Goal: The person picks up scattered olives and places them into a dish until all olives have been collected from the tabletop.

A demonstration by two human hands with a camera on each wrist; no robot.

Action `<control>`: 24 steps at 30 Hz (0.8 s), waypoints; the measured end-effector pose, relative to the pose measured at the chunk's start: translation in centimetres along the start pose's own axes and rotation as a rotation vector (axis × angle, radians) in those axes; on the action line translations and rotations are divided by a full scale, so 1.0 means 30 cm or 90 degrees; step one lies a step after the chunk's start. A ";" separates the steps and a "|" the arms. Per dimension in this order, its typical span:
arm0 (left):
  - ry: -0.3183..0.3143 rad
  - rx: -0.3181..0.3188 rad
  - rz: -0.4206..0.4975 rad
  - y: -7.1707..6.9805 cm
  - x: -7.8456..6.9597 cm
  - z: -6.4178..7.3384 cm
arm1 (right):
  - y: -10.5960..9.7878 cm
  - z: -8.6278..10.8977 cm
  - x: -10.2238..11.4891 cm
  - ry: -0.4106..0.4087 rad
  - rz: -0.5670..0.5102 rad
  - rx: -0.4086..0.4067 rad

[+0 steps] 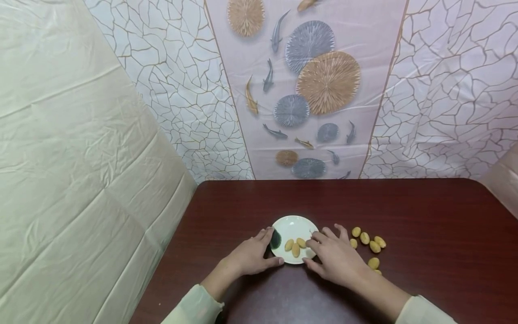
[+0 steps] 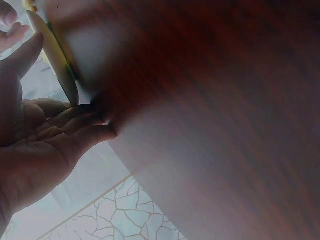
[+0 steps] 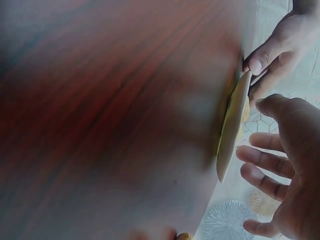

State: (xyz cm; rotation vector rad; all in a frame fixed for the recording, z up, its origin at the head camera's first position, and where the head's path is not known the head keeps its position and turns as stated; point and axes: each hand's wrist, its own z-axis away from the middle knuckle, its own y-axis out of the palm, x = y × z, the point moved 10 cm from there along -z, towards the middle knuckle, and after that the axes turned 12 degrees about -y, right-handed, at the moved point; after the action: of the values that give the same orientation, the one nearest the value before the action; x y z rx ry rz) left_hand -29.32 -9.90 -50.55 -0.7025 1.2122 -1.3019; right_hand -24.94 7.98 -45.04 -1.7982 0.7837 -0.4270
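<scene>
A white plate [image 1: 292, 225] lies on the table between the two hands, with 3 small yellow oval fruits [image 1: 296, 250] on it. A dark green oval patch [image 1: 275, 239] shows at its left side. My left hand [image 1: 252, 255] is at the plate's left rim, fingers extended along the side and thumb at the front edge. In the right wrist view that thumb [image 3: 256, 67] meets the rim. Over the right rim is my right hand [image 1: 334, 255], its fingers spread and loosely bent. The right wrist view shows a gap between those fingers and the plate [image 3: 234, 131], with nothing held.
Several more yellow fruits [image 1: 375, 246] lie loose on the dark red-brown table [image 1: 437, 234], right of the right hand and partly behind its wrist. A patterned cloth [image 1: 328, 85] hangs behind the table's far edge. Pale fabric [image 1: 89, 148] covers the left side.
</scene>
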 end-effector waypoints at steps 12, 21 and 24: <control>0.004 -0.004 -0.005 -0.004 -0.003 -0.002 | -0.028 0.024 -0.027 0.019 -0.006 -0.005; 0.006 0.000 0.000 -0.005 -0.007 -0.004 | -0.046 0.056 -0.060 0.048 -0.030 -0.008; 0.002 0.004 0.001 0.003 -0.003 -0.005 | -0.045 0.070 -0.063 0.051 -0.029 0.001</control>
State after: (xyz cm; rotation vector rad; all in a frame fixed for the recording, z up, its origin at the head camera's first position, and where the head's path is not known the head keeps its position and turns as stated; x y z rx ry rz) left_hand -29.42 -9.77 -50.66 -0.6945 1.2104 -1.3060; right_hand -24.57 11.03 -44.39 -1.8095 0.7996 -0.5319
